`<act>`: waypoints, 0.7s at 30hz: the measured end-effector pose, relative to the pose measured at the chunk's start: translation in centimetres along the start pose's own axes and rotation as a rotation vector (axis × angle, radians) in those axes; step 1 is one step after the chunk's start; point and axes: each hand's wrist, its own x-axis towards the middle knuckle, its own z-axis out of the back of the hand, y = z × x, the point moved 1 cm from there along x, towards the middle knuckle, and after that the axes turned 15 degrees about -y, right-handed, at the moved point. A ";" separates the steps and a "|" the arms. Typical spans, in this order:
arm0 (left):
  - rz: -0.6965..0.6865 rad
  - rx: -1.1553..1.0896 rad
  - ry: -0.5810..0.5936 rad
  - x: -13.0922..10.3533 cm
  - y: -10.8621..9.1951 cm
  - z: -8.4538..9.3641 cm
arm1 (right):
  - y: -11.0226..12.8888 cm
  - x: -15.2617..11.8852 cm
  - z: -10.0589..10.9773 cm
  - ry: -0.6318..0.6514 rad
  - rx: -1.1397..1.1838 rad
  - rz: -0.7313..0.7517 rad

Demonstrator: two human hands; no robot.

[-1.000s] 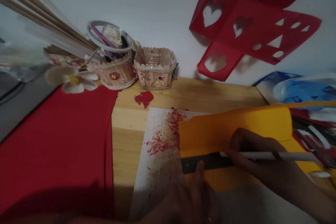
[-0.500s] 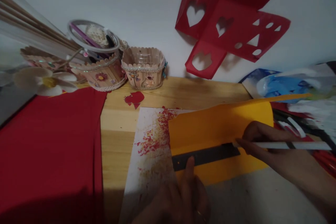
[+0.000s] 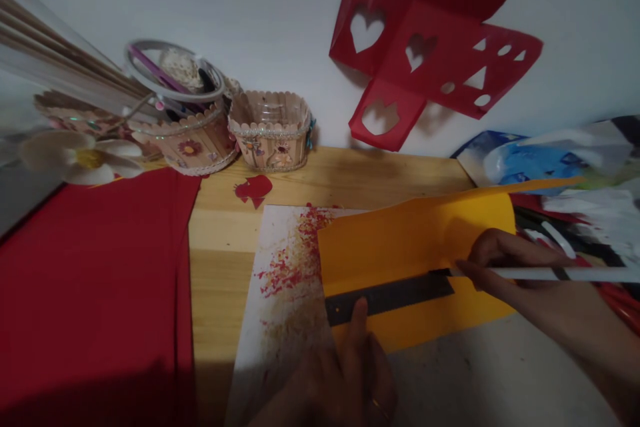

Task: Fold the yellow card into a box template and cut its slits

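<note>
A short black ruler point(image 3: 395, 295) lies slanted across a sheet of yellow paper point(image 3: 380, 250), whose far side curls up. The index finger of my left hand point(image 3: 345, 373) is stretched out and presses the ruler near its left end; the hand's other fingers are in shadow and partly hidden. My right hand point(image 3: 505, 263) pinches a slim white pen-like tool point(image 3: 530, 273) with a black band. Its dark, narrow tip rests at the ruler's upper edge near the right end; whether it is a pen or a craft knife I cannot tell. Under the yellow paper is a stained white board point(image 3: 280, 267).
Large red sheets point(image 3: 95, 280) lie at the left. Behind them stand decorated wooden baskets, one point(image 3: 270, 130) beside another point(image 3: 185, 143) full of tools. A red fish cutout point(image 3: 254, 190) lies near the board. Red paper with cut shapes point(image 3: 425, 47) hangs on the wall. Plastic bags point(image 3: 540, 160) crowd the right.
My right hand and the tool have shifted slightly to the right along the ruler's edge. The left finger stays on the ruler. The whole view has moved a little.
</note>
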 end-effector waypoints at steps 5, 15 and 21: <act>0.009 -0.006 -0.003 -0.1 -0.2 0.0 | 0.3 0.2 0.0 -0.020 0.008 0.031; 0.003 -0.013 0.061 0.0 -0.1 0.3 | 1.4 -0.8 1.4 -0.237 0.120 -0.148; -0.006 -0.017 0.068 -1.0 -0.8 -0.3 | 0.8 -1.5 1.4 -0.262 0.195 -0.277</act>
